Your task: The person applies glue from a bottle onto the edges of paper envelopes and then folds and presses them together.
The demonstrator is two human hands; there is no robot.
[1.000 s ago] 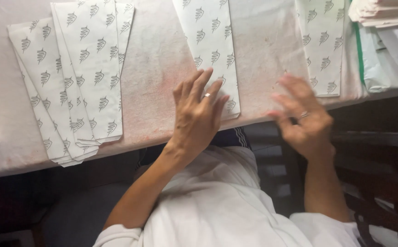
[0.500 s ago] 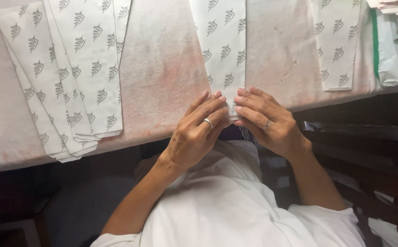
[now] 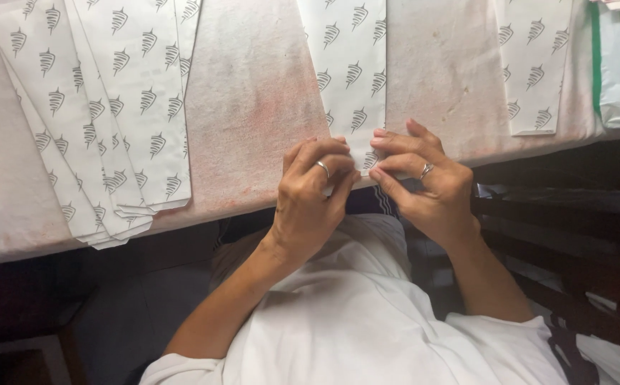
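From the head view, the left hand (image 3: pixel 308 194) and right hand (image 3: pixel 427 182) pinch, fingers closed, the near end of a printed paper strip (image 3: pixel 347 68) lying at the table (image 3: pixel 253 107) edge. Folding it well probably means keeping both edges aligned and pressing evenly. A stack of similar strips (image 3: pixel 103 114) lies well to the left.

— What's different from a second ago?
— The right hand (image 3: pixel 427 182) was spread apart off the table edge; now it meets the left hand (image 3: pixel 313 192) at the paper bag's (image 3: pixel 349 78) near end.
— And the left?
— It lay flat; now its fingers curl, pinching that edge.
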